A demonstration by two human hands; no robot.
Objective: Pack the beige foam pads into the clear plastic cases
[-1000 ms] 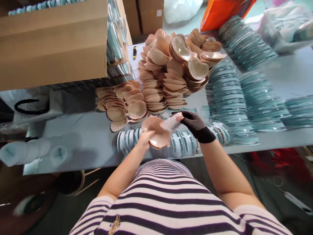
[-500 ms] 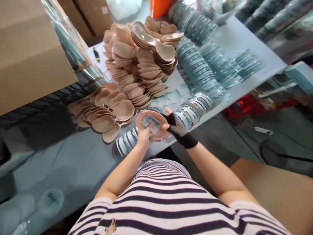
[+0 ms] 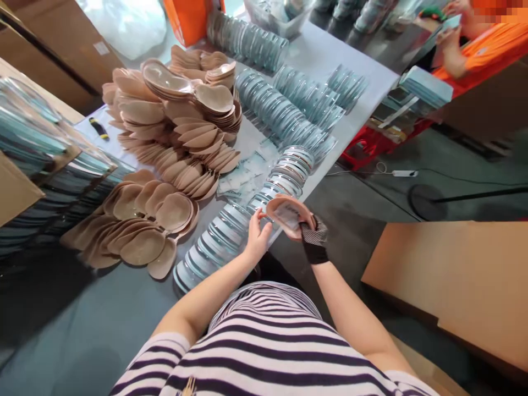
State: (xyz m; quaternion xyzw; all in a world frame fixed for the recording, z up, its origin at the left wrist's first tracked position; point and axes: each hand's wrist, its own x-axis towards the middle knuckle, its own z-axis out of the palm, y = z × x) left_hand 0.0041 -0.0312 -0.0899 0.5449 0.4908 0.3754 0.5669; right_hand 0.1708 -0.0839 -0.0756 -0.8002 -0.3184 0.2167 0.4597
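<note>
My right hand (image 3: 314, 236), in a black fingerless glove, grips a beige stick-on bra cup (image 3: 280, 202) by its right side. A clear packet with print (image 3: 289, 215) lies in the hollow of that cup. Just left of it, my bare left hand (image 3: 258, 237) is raised with thumb and fingers apart, holding nothing. Its fingertips are close to the cup's edge; whether they touch it I cannot tell. Behind my left hand, a row of round clear plastic cases (image 3: 225, 226) stands on edge along the table's near side.
Heaps of beige bra cups (image 3: 173, 176) cover the table's left part. Flat clear packets (image 3: 249, 171) lie mid-table, with more rows of round cases (image 3: 284, 113) beyond. A yellow-black cutter (image 3: 99, 128) lies far left. Cardboard boxes (image 3: 449, 275) stand at right, near a person's orange sleeve (image 3: 487, 47).
My right hand has taken the bra cup and moved it rightward, clear of my left hand. My left hand has let go and opened. The view has shifted to the right.
</note>
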